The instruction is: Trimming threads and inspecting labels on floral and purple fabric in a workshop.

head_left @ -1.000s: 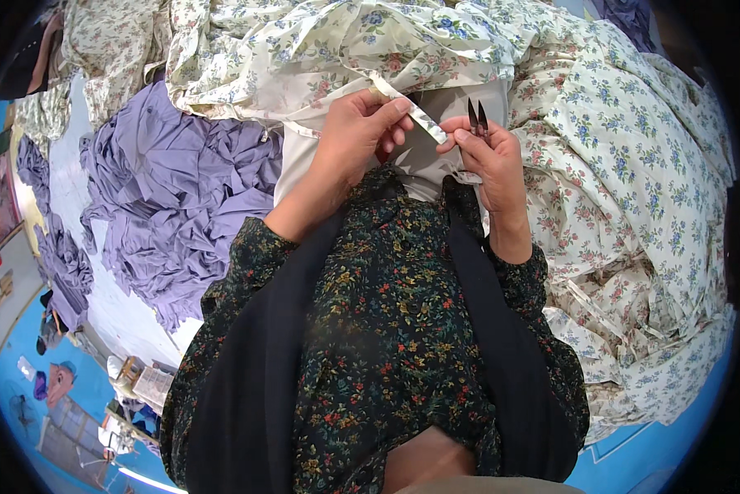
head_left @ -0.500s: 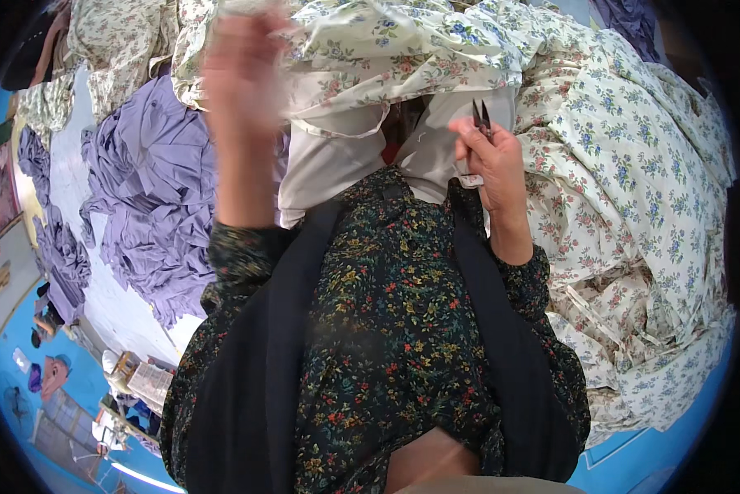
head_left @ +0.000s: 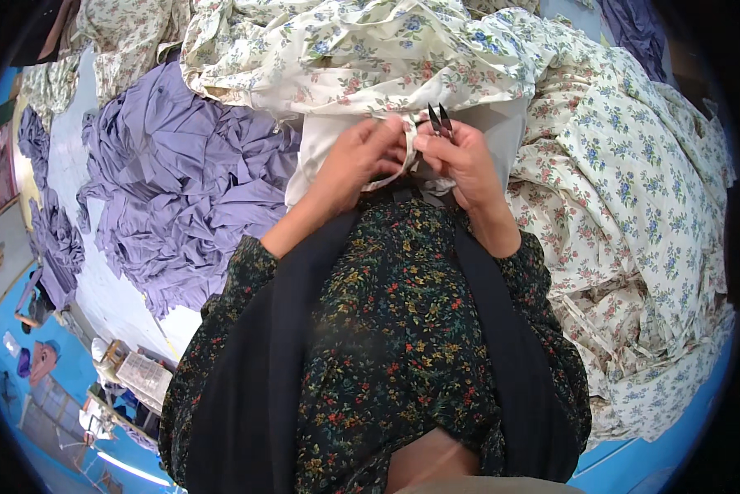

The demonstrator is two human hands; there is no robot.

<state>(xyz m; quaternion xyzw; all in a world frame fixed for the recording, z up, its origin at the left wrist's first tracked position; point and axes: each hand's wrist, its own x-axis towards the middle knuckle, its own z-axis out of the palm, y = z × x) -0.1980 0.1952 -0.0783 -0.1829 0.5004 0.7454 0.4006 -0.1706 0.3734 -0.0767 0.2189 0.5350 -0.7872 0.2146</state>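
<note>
My left hand point(head_left: 355, 161) is closed, its thumb and fingers pinching a narrow white fabric strip point(head_left: 409, 150) above my lap. Close beside it, my right hand point(head_left: 467, 163) is wrapped round small dark thread snips point(head_left: 440, 120), whose two pointed blades stick up apart from each other. The right thumb and forefinger also touch the strip. Just beyond both hands lies the white floral cloth point(head_left: 353, 76) with blue and pink flowers, its edge gathered across my lap. My fingers partly hide the strip's ends.
A crumpled heap of purple cloth point(head_left: 172, 181) lies to the left on a pale table point(head_left: 65, 156). More floral cloth point(head_left: 633, 181) is piled high on the right. At the far left are a blue floor point(head_left: 53, 329) and a small stand with papers point(head_left: 144, 377).
My left hand, raised and blurred at the far side before, has come down beside the right one and pinches the strip. My right hand with the snips has moved left.
</note>
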